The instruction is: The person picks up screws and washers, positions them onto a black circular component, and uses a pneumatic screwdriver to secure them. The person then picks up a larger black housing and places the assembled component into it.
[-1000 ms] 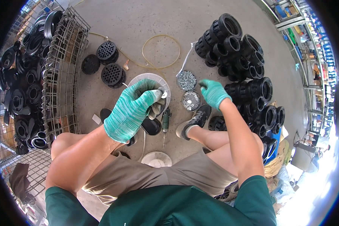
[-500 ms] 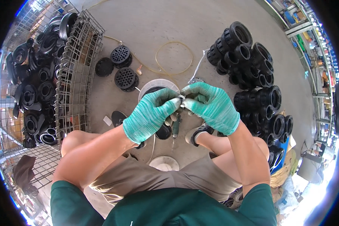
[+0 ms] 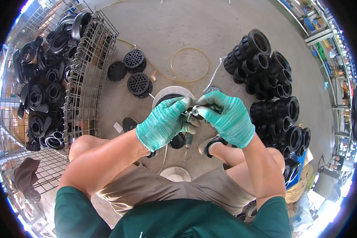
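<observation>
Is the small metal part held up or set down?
Held up: the small metal part shows pinched where the gloved left hand and right hand meet. Whether it is fastened to anything, I cannot tell.

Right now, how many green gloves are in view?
2: one glove on the left hand, another glove on the right hand. Both show plainly.

Bright, even light falls on the left hand (image 3: 162, 123) and right hand (image 3: 230, 120), with only faint shadows on the floor (image 3: 154, 27) ahead of them. Far to their right and behind them, glare burns out to white. The black fittings (image 3: 273, 112) beside the right hand lose detail in their dark hollows. Farther right, shelving (image 3: 319, 37) bends toward the blue-fringed rim. Between both hands, the small metal part (image 3: 194, 112) looks slightly soft.
</observation>
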Tool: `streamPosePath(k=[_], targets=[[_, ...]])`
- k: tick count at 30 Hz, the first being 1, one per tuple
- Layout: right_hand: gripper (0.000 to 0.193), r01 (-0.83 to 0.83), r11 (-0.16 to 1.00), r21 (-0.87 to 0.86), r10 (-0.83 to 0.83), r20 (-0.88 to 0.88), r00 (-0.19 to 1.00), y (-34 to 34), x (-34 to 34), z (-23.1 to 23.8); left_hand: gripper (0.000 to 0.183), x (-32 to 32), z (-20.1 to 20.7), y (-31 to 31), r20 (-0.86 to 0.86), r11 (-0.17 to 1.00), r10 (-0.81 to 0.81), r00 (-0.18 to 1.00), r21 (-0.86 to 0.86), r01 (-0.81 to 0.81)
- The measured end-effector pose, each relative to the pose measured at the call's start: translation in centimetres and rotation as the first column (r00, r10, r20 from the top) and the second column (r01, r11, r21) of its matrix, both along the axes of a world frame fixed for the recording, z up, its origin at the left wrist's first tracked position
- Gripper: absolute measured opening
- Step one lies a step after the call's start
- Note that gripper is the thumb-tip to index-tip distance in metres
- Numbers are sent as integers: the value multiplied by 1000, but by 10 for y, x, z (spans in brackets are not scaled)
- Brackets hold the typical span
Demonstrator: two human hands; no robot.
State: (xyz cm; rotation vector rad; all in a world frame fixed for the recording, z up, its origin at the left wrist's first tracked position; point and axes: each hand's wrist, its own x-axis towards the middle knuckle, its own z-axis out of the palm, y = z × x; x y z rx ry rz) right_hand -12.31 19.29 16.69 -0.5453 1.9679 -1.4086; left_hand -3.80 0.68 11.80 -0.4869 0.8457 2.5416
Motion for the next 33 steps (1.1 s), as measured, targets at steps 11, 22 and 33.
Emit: streamPosePath(k=[11, 22, 33], targets=[[12, -12, 1000, -25, 7, -218, 976, 0, 0, -4, 25, 0, -1, -4, 18, 995, 59, 998, 83, -61], [15, 110, 990, -91, -111, -15, 994, -1, 5, 1, 23, -1, 7, -9, 71, 987, 100, 993, 118, -108], [15, 148, 986, -75, -145, 38, 989, -4, 3, 2, 28, 2, 0, -9, -101, 993, 96, 990, 73, -89]])
